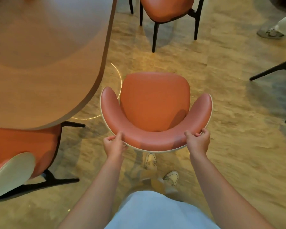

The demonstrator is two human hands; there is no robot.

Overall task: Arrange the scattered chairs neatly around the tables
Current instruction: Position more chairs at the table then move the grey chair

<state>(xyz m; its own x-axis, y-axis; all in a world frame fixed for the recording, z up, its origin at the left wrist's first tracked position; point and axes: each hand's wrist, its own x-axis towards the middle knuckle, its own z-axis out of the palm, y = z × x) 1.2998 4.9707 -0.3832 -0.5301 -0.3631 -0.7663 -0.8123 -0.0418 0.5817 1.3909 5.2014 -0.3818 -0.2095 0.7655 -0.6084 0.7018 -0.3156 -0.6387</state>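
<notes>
Gripping orange chair [155, 103] backrest, left hand [114, 145] and right hand [198, 141] fingers curled over rim. Best swung evenly toward table [45, 63] at ten o'clock.

Bare floor [221, 113] lies open to the right and far side of the held chair [155, 104]. The tabletop [48, 55] crowds its left; another chair [168, 9] blocks farther ahead.

Marbled floor [221, 113] with chairs standing on it.
A bare wooden table [40, 55] is seen beyond the left fingers [118, 135].
</notes>
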